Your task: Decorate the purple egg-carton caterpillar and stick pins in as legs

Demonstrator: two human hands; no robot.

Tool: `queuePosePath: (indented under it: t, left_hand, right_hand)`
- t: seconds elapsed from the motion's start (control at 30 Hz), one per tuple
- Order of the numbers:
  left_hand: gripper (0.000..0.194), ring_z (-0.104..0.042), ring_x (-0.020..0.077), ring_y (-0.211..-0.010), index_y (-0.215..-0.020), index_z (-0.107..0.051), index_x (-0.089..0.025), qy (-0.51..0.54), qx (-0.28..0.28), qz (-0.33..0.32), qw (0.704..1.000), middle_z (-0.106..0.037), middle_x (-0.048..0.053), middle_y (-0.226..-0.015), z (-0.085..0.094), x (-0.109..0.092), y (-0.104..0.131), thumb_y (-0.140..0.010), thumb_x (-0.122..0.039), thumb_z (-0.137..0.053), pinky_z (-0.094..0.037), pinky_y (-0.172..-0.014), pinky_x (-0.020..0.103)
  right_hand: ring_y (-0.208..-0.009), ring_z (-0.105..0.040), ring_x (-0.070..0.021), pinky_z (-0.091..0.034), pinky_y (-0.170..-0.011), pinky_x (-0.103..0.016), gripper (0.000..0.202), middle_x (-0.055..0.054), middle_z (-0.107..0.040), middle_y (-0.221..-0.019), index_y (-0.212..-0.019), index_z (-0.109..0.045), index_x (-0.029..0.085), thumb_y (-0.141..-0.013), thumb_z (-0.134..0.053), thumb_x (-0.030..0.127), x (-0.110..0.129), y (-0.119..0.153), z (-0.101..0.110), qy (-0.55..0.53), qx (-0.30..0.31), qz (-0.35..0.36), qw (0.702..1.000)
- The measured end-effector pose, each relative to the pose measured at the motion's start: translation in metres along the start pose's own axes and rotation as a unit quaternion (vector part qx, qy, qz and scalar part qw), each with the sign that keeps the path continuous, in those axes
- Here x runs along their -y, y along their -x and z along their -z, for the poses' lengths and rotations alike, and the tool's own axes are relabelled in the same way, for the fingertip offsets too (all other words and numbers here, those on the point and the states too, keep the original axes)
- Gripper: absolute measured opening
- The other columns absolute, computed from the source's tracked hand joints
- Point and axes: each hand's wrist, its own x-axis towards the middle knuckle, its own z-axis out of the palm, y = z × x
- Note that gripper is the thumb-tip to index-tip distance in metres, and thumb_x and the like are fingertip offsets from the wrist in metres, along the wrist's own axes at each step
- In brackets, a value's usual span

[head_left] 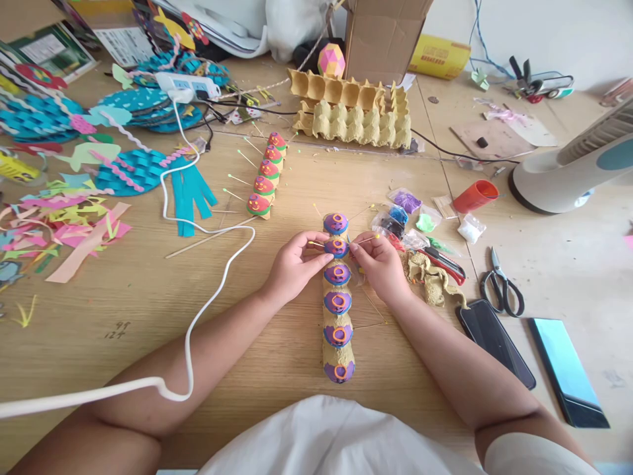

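The purple strip (338, 290), a row of six egg-carton bumps, lies on the desk (277, 369) about midway between its left and right edges, running lengthwise toward the front edge. All six bumps carry purple covering and an orange ring; that work appears done.

Your left hand (297, 264) is closed on the second bump from the far end, thumb and fingertips against its side. A yellow-tipped stick emerges there; whether your fingers grip it, you cannot be told. Your right hand (384, 267) pinches another stick (364, 240) at that bump's right side; whether its end is seated is hidden.

The far bump (335, 223) has yellow-tipped sticks splayed to both sides. The four bumps nearest the front edge show none. By that measure, one bump is fitted, one is in hand and four are outstanding. Two loose sticks (374, 306) lie just right of the strip.

Toward the desk's back edge, a red-and-green strip (267, 177) of five bumps bears green-tipped sticks and appears complete.
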Motion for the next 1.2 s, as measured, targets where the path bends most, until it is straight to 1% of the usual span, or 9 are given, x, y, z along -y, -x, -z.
queuePosePath:
  t: [0.17, 0.23, 0.37, 0.47, 0.6, 0.77, 0.97, 1.2]
  left_hand:
    - [0.035, -0.070, 0.0187, -0.103, -0.116, -0.067, -0.021, -0.025, 0.006, 0.001, 1.000, -0.073, 0.007, -0.114, 0.0009, 0.0019, 0.0007, -0.084, -0.027, -0.080, -0.060, -0.093, 0.034]
    - [0.038, -0.069, 0.0186, -0.105, -0.119, -0.066, -0.022, -0.030, 0.007, -0.003, 1.000, -0.072, 0.007, -0.118, 0.0013, 0.0032, 0.0006, -0.084, -0.025, -0.079, -0.059, -0.095, 0.034]
    - [0.040, -0.067, 0.0180, -0.108, -0.121, -0.064, -0.022, -0.033, 0.012, -0.011, 0.999, -0.067, 0.007, -0.125, 0.0018, 0.0040, 0.0003, -0.084, -0.022, -0.078, -0.059, -0.097, 0.034]
    - [0.040, -0.066, 0.0188, -0.110, -0.121, -0.063, -0.022, -0.039, 0.018, -0.015, 0.999, -0.066, 0.008, -0.126, 0.0019, 0.0033, 0.0004, -0.084, -0.022, -0.077, -0.060, -0.096, 0.034]
    - [0.041, -0.068, 0.0192, -0.109, -0.120, -0.063, -0.022, -0.047, 0.019, -0.015, 0.999, -0.067, 0.008, -0.125, 0.0017, 0.0018, 0.0006, -0.082, -0.022, -0.078, -0.060, -0.096, 0.035]
    - [0.043, -0.069, 0.0230, -0.118, -0.120, -0.063, -0.022, -0.046, 0.020, -0.027, 0.998, -0.070, 0.010, -0.124, 0.0021, 0.0023, -0.0011, -0.081, -0.020, -0.079, -0.060, -0.098, 0.038]
    - [0.050, -0.073, 0.0215, -0.111, -0.124, -0.059, -0.022, -0.023, 0.034, -0.006, 0.999, -0.072, 0.010, -0.125, 0.0040, 0.0024, -0.0037, -0.079, -0.017, -0.080, -0.061, -0.098, 0.039]
    - [0.053, -0.073, 0.0211, -0.111, -0.125, -0.057, -0.023, -0.021, 0.035, -0.002, 0.999, -0.073, 0.009, -0.123, 0.0029, 0.0002, -0.0048, -0.078, -0.015, -0.080, -0.060, -0.098, 0.038]
  right_hand:
    - [-0.059, -0.046, -0.0106, -0.037, -0.055, -0.026, 0.035, 0.004, -0.055, -0.067, -0.085, -0.061, 0.022, -0.084, -0.077, 0.053, 0.0000, 0.0010, 0.0005, 0.016, -0.003, 0.008, 1.000]
    - [-0.056, -0.044, -0.0102, -0.034, -0.053, -0.025, 0.034, 0.005, -0.054, -0.064, -0.086, -0.061, 0.022, -0.084, -0.077, 0.052, -0.0006, 0.0011, 0.0008, 0.020, -0.002, 0.006, 1.000]
    - [-0.054, -0.044, -0.0109, -0.032, -0.050, -0.025, 0.035, 0.005, -0.055, -0.062, -0.085, -0.060, 0.023, -0.083, -0.076, 0.054, -0.0027, 0.0008, 0.0017, 0.046, -0.009, -0.001, 0.999]
    - [-0.053, -0.045, -0.0114, -0.032, -0.050, -0.026, 0.035, 0.004, -0.057, -0.063, -0.083, -0.060, 0.023, -0.082, -0.076, 0.054, -0.0027, 0.0005, 0.0022, 0.063, -0.013, -0.010, 0.998]
    - [-0.055, -0.050, -0.0127, -0.034, -0.052, -0.027, 0.033, 0.003, -0.060, -0.062, -0.082, -0.061, 0.023, -0.080, -0.076, 0.053, -0.0014, 0.0005, 0.0026, 0.064, -0.004, -0.020, 0.998]
    - [-0.056, -0.054, -0.0138, -0.037, -0.051, -0.027, 0.031, 0.000, -0.065, -0.065, -0.080, -0.063, 0.023, -0.079, -0.077, 0.051, 0.0006, 0.0003, 0.0033, 0.052, 0.014, -0.031, 0.998]
    - [-0.056, -0.055, -0.0135, -0.036, -0.049, -0.026, 0.024, -0.001, -0.068, -0.067, -0.079, -0.066, 0.022, -0.078, -0.077, 0.044, 0.0018, -0.0013, 0.0045, 0.062, 0.018, -0.043, 0.997]
    - [-0.058, -0.059, -0.0147, -0.041, -0.052, -0.027, 0.019, -0.001, -0.070, -0.068, -0.078, -0.068, 0.022, -0.078, -0.077, 0.038, 0.0012, -0.0036, 0.0070, 0.109, 0.004, -0.024, 0.994]
